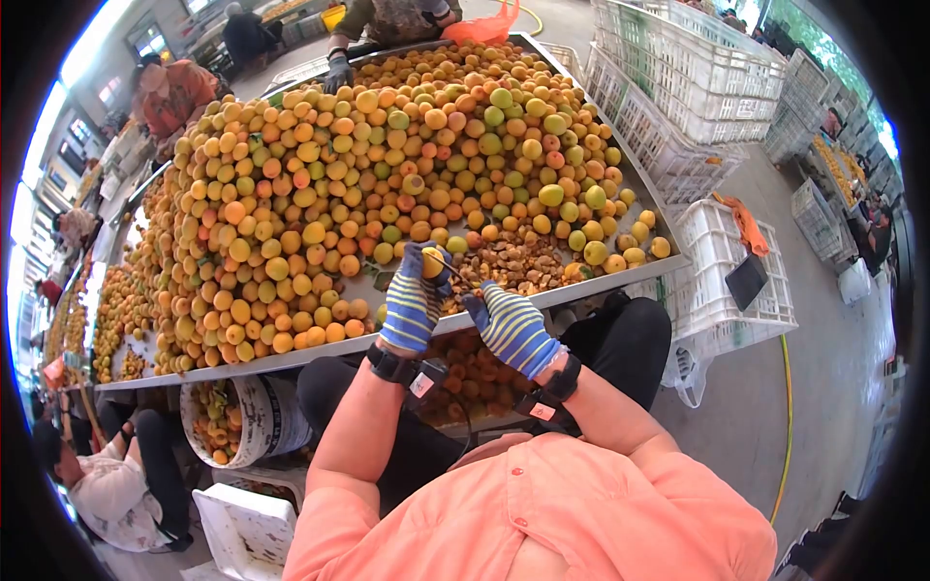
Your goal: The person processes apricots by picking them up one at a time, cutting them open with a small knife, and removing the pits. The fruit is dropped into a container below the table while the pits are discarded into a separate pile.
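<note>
My left hand (412, 302), in a blue, white and yellow striped glove, is closed around a yellow-orange apricot (432, 262) at the table's near edge. My right hand (515, 329), gloved the same way, grips a thin dark tool (455, 274) whose shaft points at the apricot; its handle is hidden in the fingers. Just beyond both hands lies a heap of brown apricot pits (518, 259). A large pile of whole apricots (320, 194), yellow to orange with some green, covers much of the metal-edged table (581, 287). Halved apricots (484, 380) show below the edge, between my knees.
A white bucket (254, 426) with apricot pieces stands at the lower left, near a white bin (247, 533). Plastic crates (693, 77) are stacked at right, one holding an orange cloth (746, 228). Across the table a co-worker's dark-gloved hand (338, 73) touches the pile.
</note>
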Action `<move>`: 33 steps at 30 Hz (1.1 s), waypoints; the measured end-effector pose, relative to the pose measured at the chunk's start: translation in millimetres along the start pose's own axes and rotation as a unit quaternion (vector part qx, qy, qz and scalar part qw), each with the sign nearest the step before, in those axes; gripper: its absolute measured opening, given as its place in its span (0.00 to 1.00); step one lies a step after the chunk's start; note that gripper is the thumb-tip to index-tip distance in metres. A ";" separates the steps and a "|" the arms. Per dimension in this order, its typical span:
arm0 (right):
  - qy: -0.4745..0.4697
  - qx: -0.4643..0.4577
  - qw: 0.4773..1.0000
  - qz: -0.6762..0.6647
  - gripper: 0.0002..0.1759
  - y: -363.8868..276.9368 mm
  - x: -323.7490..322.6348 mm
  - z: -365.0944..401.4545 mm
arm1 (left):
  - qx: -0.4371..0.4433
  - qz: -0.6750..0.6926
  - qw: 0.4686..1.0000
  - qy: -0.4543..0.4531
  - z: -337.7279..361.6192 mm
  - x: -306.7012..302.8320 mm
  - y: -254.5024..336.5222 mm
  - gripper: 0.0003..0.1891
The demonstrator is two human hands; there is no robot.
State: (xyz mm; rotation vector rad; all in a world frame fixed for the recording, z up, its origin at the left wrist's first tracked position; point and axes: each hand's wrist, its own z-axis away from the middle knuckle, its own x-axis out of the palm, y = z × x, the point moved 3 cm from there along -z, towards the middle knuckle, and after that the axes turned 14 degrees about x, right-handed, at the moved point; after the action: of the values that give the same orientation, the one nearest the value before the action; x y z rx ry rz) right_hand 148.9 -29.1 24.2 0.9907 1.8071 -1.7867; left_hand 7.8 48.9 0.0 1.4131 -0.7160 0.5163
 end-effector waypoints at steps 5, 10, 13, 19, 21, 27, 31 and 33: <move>-0.005 -0.009 0.999 0.034 0.21 -0.6 -10.0 1.6 | 0.008 0.009 1.000 -0.002 1.2 5.0 5.3 0.23; -0.034 -0.009 0.994 0.106 0.18 -6.1 -17.8 -2.9 | 0.008 -0.027 0.999 0.021 3.5 0.8 6.2 0.22; 0.017 -0.077 0.986 0.146 0.18 -5.6 -19.9 -4.2 | -0.005 -0.036 0.999 0.028 5.2 -0.5 5.9 0.22; 0.037 0.064 0.986 0.151 0.17 13.5 -18.9 -21.5 | -0.090 0.064 0.992 0.057 10.1 3.4 1.6 0.23; 0.058 0.031 0.995 0.079 0.19 14.7 -9.5 -16.3 | -0.081 0.060 0.994 0.049 9.6 0.3 2.3 0.23; -0.024 0.031 0.990 -0.136 0.23 2.3 9.2 -1.0 | -0.039 0.047 0.997 0.050 11.1 3.9 3.9 0.24; -0.006 0.012 0.996 -0.090 0.22 -10.4 5.5 2.3 | -0.043 0.042 0.998 0.023 11.7 3.4 2.8 0.24; -0.015 0.022 0.998 -0.055 0.21 -13.6 3.6 3.5 | -0.043 0.051 0.998 0.009 13.2 3.1 2.7 0.24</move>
State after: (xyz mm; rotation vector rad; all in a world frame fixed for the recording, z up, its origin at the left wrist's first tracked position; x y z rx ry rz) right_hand 135.9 -30.8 30.6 0.8924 1.8439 -1.9043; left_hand 6.2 35.8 4.2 1.2951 -0.7910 0.5704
